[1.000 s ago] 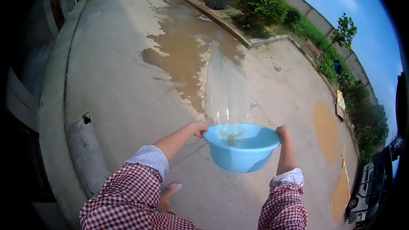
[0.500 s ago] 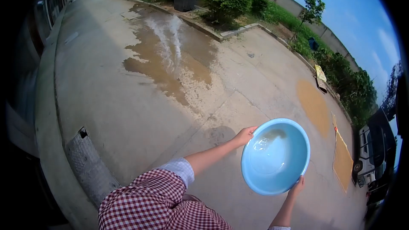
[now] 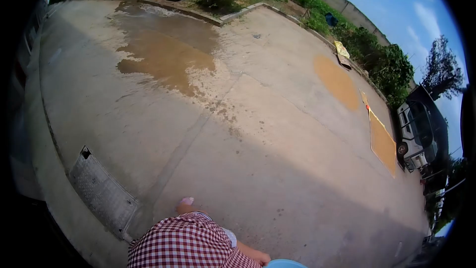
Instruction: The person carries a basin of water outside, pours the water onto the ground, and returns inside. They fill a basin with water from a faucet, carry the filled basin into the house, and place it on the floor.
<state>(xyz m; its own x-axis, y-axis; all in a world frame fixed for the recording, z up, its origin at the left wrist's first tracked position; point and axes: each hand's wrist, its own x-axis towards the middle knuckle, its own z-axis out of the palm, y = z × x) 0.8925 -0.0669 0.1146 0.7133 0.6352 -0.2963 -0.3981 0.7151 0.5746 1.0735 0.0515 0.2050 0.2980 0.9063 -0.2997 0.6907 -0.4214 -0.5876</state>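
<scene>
The left hand (image 3: 264, 257) has its grip clamped on the rim of the light-blue basin (image 3: 286, 264), near the checked garment (image 3: 181, 243), over the concrete pavement (image 3: 297, 168); the right hand's grip I cannot tell. A wet patch (image 3: 166, 54) reaches the pavement's far curb (image 3: 210, 20).

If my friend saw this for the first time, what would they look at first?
Probably the big brown wet patch on the ground, toward the upper left. Next might be the orange oval at the right, with a white car farther right. At the bottom edge, the left hand holds a blue basin, mostly cut off.
</scene>
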